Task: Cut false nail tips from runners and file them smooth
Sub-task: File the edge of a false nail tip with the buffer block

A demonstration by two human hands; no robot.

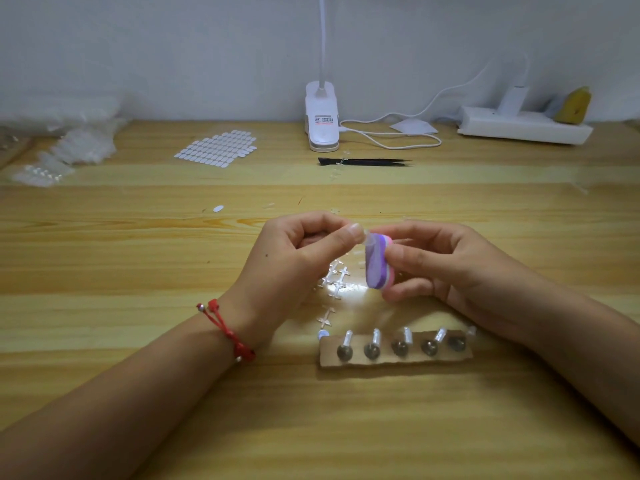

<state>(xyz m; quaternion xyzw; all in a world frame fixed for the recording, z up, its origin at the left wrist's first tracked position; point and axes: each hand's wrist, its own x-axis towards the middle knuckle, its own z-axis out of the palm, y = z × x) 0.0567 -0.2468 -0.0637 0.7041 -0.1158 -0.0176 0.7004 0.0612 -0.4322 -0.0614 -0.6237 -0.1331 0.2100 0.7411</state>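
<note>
My left hand (pixel 298 258) pinches a small clear nail tip (pixel 367 237) between thumb and forefinger. My right hand (pixel 446 265) grips a purple and pink buffer block (pixel 375 268), held upright. The tip's edge rests against the block's top end. Below the hands, clear cross-shaped runner pieces (pixel 334 282) lie scattered on the wooden table (pixel 138 271). A cardboard strip (pixel 394 351) near me holds a row of several metal pegs with clear tips standing on them.
Black scissors (pixel 363 162) lie in front of a white clip lamp (pixel 322 123) with its cable. A sheet of white adhesive tabs (pixel 218 148) sits at the back left, bags of clear tips (pixel 69 150) at the far left, and a white power strip (pixel 523 128) at the back right.
</note>
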